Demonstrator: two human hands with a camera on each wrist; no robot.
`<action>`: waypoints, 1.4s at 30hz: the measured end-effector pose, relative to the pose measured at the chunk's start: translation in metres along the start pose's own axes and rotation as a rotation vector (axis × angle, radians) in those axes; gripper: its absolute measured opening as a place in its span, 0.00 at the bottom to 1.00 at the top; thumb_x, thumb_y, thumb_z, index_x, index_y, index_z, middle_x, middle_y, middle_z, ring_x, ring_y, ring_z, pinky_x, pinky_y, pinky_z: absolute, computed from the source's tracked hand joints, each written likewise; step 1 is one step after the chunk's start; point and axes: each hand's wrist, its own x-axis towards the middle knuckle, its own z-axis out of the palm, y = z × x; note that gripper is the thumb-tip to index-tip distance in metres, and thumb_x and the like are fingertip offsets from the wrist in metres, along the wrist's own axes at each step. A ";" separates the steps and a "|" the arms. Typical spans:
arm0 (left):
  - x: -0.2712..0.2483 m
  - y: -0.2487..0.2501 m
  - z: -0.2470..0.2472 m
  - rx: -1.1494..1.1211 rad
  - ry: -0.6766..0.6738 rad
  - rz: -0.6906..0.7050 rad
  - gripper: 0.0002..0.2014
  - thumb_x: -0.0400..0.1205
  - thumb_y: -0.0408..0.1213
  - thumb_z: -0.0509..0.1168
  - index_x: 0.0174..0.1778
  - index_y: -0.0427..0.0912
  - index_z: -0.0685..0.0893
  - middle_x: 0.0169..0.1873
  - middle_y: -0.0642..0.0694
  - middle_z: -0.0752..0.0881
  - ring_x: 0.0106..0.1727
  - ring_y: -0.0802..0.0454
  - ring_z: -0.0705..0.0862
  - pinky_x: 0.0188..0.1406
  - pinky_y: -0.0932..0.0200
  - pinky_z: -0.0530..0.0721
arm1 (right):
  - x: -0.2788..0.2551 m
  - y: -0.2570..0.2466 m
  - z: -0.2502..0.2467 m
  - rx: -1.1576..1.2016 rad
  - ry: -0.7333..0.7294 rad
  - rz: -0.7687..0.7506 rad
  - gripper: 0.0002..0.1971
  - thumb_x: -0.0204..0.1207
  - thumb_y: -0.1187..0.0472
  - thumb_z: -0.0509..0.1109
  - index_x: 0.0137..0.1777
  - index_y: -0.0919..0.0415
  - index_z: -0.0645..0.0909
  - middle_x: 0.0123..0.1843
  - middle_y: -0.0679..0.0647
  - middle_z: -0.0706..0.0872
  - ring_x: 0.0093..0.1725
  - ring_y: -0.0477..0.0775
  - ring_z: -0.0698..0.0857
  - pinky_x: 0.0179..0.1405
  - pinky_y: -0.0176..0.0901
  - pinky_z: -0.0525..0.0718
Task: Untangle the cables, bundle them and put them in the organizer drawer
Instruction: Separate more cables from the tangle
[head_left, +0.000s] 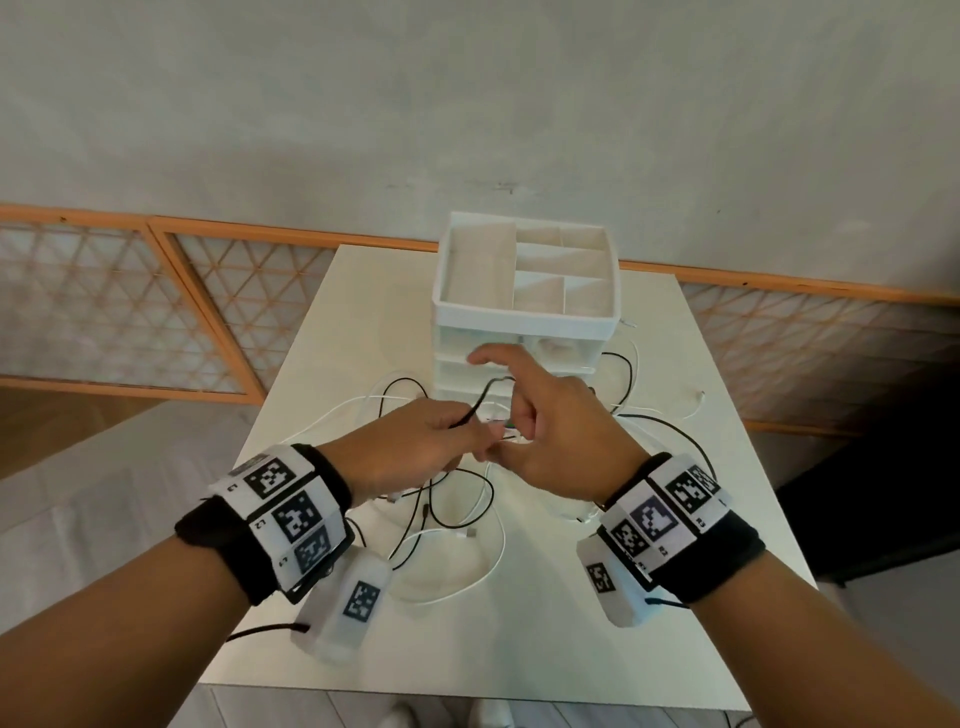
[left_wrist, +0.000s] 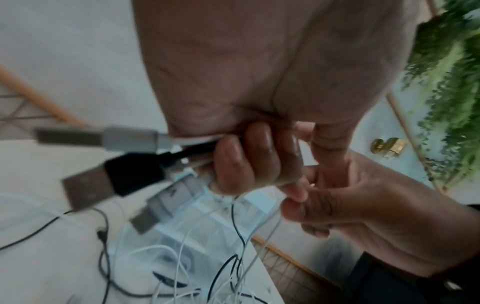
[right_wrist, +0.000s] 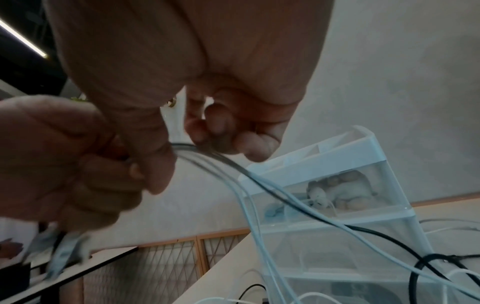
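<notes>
Black and white cables (head_left: 451, 540) lie tangled on the white table (head_left: 691, 483) in front of the white organizer (head_left: 524, 325). My left hand (head_left: 452, 434) grips a bunch of cable ends. In the left wrist view its fingers (left_wrist: 254, 160) curl round them, and a grey plug (left_wrist: 103, 139), a black plug (left_wrist: 114, 179) and a silver plug (left_wrist: 166, 205) stick out. My right hand (head_left: 519, 423) is right beside it, index finger stretched out, and pinches the same strands (right_wrist: 207, 156) between thumb and curled fingers. The strands hang down to the table.
The organizer (right_wrist: 337, 222) has an open divided top tray and translucent drawers; the top drawer holds a pale bundle (right_wrist: 340, 189). Wooden lattice panels (head_left: 130, 312) line the wall behind. A green plant (left_wrist: 446, 98) hangs nearby. The table's front edge (head_left: 467, 691) is close to me.
</notes>
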 end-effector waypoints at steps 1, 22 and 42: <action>0.000 0.004 0.000 0.041 0.020 0.043 0.22 0.85 0.56 0.61 0.39 0.41 0.86 0.22 0.56 0.71 0.21 0.58 0.66 0.22 0.67 0.65 | -0.001 0.000 0.002 -0.006 -0.045 -0.029 0.22 0.68 0.51 0.78 0.61 0.38 0.77 0.25 0.44 0.78 0.25 0.45 0.76 0.32 0.44 0.82; 0.024 -0.070 0.003 0.037 0.406 -0.258 0.14 0.86 0.36 0.57 0.41 0.43 0.86 0.29 0.48 0.77 0.26 0.52 0.70 0.25 0.58 0.67 | -0.074 0.153 0.031 -0.274 -0.037 0.773 0.22 0.73 0.63 0.71 0.66 0.45 0.77 0.59 0.50 0.84 0.61 0.58 0.85 0.60 0.46 0.82; 0.037 -0.007 0.004 -0.487 0.511 -0.163 0.11 0.89 0.35 0.56 0.44 0.38 0.80 0.25 0.47 0.72 0.20 0.56 0.64 0.16 0.64 0.62 | -0.010 0.058 -0.051 0.310 0.224 0.189 0.08 0.84 0.56 0.70 0.55 0.44 0.90 0.40 0.49 0.91 0.35 0.59 0.86 0.40 0.51 0.90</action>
